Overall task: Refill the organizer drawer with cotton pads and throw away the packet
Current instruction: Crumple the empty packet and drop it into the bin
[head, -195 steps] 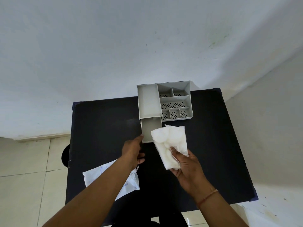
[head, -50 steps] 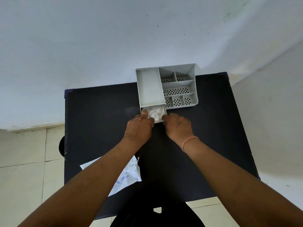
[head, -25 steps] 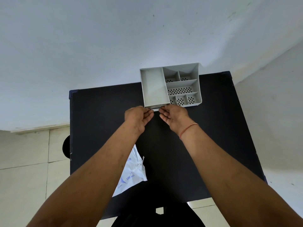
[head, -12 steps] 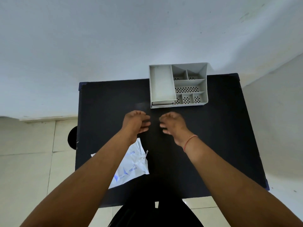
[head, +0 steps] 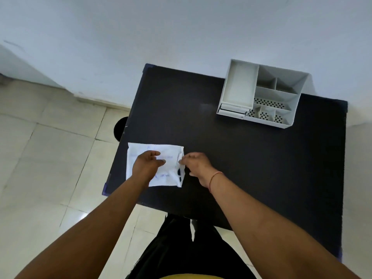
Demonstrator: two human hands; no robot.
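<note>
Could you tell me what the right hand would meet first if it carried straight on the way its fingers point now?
The right hand points leftward at the open end of the flat white plastic packet; its fingertips look at or touching that edge, though depth is unclear.

The white packet (head: 168, 168) carries faint blue print, too blurred to read for certain.

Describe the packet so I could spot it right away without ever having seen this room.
Find the black table against the white wall. At its near left corner, far from the grey organizer at the back right, lies the packet: a flat, crinkled white plastic bag with faint blue print. The left hand is over it and the right hand is at its right edge.
</note>
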